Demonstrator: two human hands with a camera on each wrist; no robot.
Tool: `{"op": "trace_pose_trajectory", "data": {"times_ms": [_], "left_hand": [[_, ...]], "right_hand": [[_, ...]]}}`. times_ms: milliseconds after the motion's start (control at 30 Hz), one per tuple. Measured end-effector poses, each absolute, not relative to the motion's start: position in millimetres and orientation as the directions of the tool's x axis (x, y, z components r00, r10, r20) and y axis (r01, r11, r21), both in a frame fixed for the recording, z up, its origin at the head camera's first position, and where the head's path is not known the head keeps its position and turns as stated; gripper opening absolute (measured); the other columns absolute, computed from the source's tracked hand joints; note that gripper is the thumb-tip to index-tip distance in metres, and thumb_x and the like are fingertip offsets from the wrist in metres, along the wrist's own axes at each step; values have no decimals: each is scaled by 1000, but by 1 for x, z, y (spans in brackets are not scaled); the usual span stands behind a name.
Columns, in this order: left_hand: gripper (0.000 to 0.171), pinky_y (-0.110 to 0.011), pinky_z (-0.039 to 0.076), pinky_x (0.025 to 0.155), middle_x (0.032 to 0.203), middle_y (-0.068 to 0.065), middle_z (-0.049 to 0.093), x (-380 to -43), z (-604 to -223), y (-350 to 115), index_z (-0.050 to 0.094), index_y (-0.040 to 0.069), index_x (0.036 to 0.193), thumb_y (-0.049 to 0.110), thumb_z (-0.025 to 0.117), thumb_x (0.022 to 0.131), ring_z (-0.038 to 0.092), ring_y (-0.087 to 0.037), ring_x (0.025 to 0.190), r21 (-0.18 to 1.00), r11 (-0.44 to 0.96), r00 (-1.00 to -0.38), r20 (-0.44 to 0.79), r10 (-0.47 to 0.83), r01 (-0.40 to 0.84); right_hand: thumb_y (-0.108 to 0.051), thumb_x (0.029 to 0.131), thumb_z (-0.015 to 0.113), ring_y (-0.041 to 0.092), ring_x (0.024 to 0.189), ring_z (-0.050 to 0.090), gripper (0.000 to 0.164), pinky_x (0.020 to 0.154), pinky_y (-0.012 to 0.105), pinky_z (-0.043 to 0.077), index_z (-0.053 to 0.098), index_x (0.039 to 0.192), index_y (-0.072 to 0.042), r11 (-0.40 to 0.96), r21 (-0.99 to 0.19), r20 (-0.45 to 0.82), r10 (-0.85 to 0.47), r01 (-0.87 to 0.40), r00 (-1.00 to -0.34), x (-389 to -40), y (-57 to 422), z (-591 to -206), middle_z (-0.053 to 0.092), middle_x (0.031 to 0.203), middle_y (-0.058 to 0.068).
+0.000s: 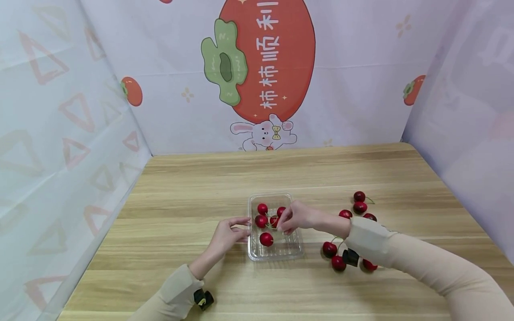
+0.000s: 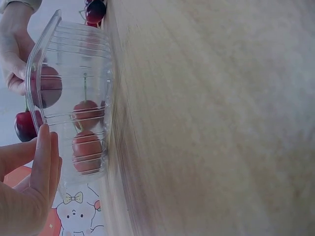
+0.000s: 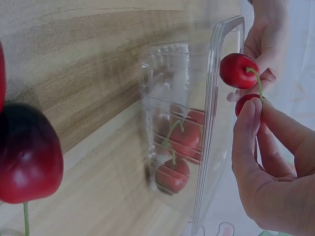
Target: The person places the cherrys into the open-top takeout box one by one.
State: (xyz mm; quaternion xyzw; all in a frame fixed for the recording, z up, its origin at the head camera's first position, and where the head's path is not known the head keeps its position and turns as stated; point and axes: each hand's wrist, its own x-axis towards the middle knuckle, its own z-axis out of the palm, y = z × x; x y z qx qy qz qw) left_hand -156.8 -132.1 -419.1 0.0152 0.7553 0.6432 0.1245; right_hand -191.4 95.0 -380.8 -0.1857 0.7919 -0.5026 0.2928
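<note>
Long beige sleeves (image 1: 435,263) with paler cuffs (image 1: 367,238) are worn, and a small black device (image 1: 351,257) is carried at each cuff.

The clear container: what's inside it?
At least three cherries lie inside the container. In the head view the right hand covers part of its right side; whatever is beneath the fingers cannot be seen there.
</note>
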Motion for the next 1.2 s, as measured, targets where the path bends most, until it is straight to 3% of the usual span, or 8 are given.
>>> {"op": "trace_pose_trajectory", "data": {"times_ms": [333,833,1033,1200], "left_hand": [[39,-41,56,69,103,-25,57,-157,-418,-132,51,-14,114,-10,59,76,64,-22,67,978,166,-970,-158,187,-127],[39,-38,57,68,103,-25,57,-159,-422,-133,52,-13,114,-11,59,76,62,-12,62,975,175,-968,-169,183,-137],[39,-38,57,69,104,-25,57,-158,-423,-133,51,-13,114,-11,59,76,62,-12,63,975,170,-968,-172,185,-141],[39,-41,56,70,104,-24,57,-158,-423,-134,52,-12,114,-11,59,76,62,-13,63,975,168,-968,-178,179,-149]], "right_hand": [[6,76,63,8,54,57,11,59,27,58,63,80,16,446,-895,-307,-578,22,-756,-189,86,-384,64,71,16],[8,76,61,8,52,56,7,57,28,58,64,78,14,494,-868,-344,-539,43,-769,-190,77,-391,64,69,15],[9,75,61,10,53,58,5,59,32,58,64,75,13,491,-871,-329,-559,16,-761,-190,74,-394,64,73,23],[10,74,61,11,53,58,6,60,34,58,64,75,14,489,-872,-316,-587,-15,-745,-189,73,-397,64,68,19]]}}
